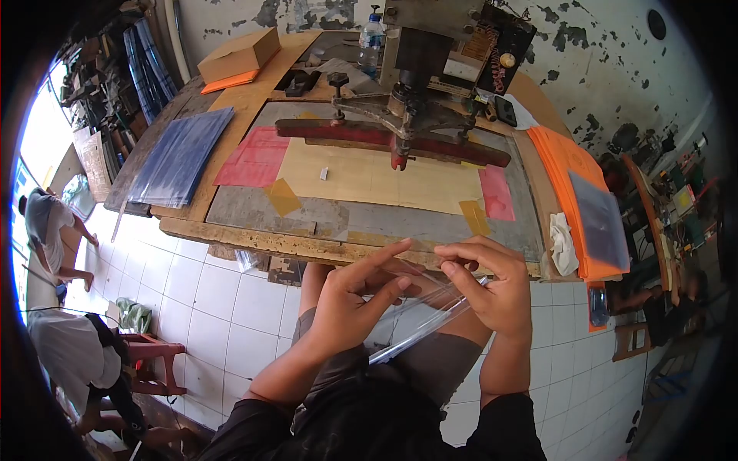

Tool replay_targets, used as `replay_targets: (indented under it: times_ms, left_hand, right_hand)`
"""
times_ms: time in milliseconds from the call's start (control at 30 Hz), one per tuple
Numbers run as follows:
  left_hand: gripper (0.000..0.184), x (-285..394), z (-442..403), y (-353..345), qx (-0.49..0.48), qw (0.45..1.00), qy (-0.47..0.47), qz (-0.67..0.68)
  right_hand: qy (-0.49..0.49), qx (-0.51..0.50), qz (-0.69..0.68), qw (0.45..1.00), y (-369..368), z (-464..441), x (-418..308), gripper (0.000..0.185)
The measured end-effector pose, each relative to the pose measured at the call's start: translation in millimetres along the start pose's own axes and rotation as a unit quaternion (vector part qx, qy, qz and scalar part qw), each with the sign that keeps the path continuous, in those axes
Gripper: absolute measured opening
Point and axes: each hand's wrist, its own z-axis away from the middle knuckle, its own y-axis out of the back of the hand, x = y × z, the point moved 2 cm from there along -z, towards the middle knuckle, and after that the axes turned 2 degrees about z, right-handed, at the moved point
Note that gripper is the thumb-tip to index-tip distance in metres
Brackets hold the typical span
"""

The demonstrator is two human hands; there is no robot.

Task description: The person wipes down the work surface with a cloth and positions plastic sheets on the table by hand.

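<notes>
A clear plastic sheet [422,316] hangs aslant above my lap, its folded edge catching the light. My right hand [494,283] pinches its upper right part between thumb and fingers. At the sheet's left side is my left hand [355,301], thumb and forefinger apart; whether it touches the film is hard to see. Just beyond both hands stands a press [400,115] with a dark red bar over a cream sheet [361,181] on the metal bed. On the cream sheet lies a small pale piece [324,174].
Blue-tinted plastic sheets [181,157] lie at the table's left. Orange sheets [565,177], a clear pack [598,203] and a crumpled white cloth [563,244] are at the right. A cardboard box [240,54] and bottle [370,44] stand behind. Two people are at the far left.
</notes>
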Motion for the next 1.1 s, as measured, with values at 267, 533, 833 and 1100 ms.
replay_targets:
  times_ms: [267, 533, 833, 1100]
  left_hand:
    - [0.053, -4.9, -1.3, 0.7, 0.009, 1.0, -0.008, 0.003]
    - [0.054, -4.0, -1.4, 1.3, 0.006, 1.0, 0.017, 0.007]
    - [0.052, -6.0, -2.7, 2.3, 0.007, 1.0, -0.007, 0.023]
    - [0.046, -8.5, -6.9, 2.0, 0.013, 0.999, -0.007, 0.044]
  right_hand:
    - [0.0, -0.003, -0.01, 1.0, -1.8, -0.3, 1.8, 0.024]
    - [-0.008, -0.005, -0.009, 1.0, -2.5, -0.2, 4.1, 0.024]
    - [-0.007, -0.002, -0.012, 1.0, -2.7, 0.9, 3.6, 0.024]
    - [0.014, -0.007, -0.014, 1.0, -1.9, 0.1, -1.6, 0.023]
